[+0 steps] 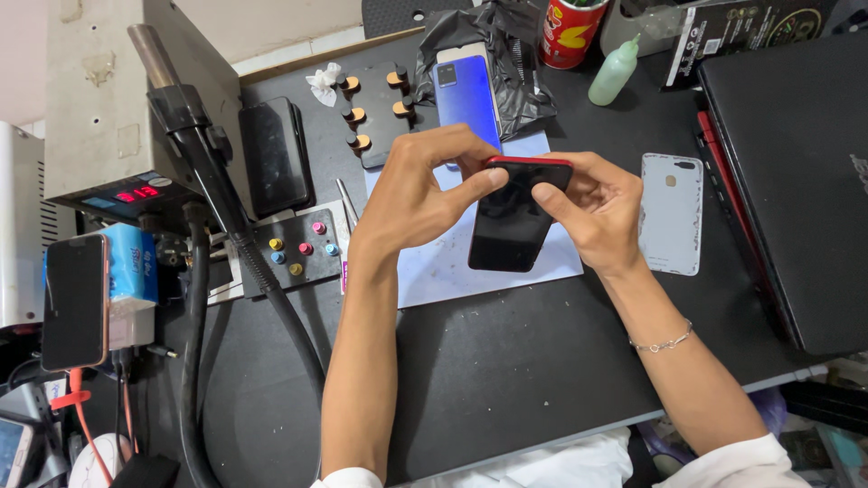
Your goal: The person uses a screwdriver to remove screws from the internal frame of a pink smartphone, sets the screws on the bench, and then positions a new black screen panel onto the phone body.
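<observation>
Red phone [511, 221] with a dark screen, held up just over a pale sheet [434, 267] in the middle of the black table [488, 370]. Gripped at its top edge from both sides: left hand [425, 190] pinching the top left corner with thumb and fingers, right hand [592, 212] pinching the top right corner the same way. Neither hand loose, neither empty. Probably best to press softly and evenly on that red rim, keep the fingertips off the glass, and hold the bottom end low over the sheet for a soft landing in case of a slip. Just behind the hands, a blue phone [466, 95] lying partly on a crinkled black bag [506, 54]. Just beside the right hand, a white back cover [671, 212] lying flat, and past that a closed black laptop [796, 181]. Near the left hand, thin tweezers [346, 203], a black block with coloured knobs [298, 248], and another block with brown knobs [371, 108]. Further left, a thick black hose with a metal nozzle [208, 172] hanging in front of a grey machine [108, 99]; maybe hot, so better to keep the left elbow well away from it. At the back, a small green bottle [615, 70] and a red can [571, 32], easy to knock over with a long reach. Nothing between the hands and the sheet.
</observation>
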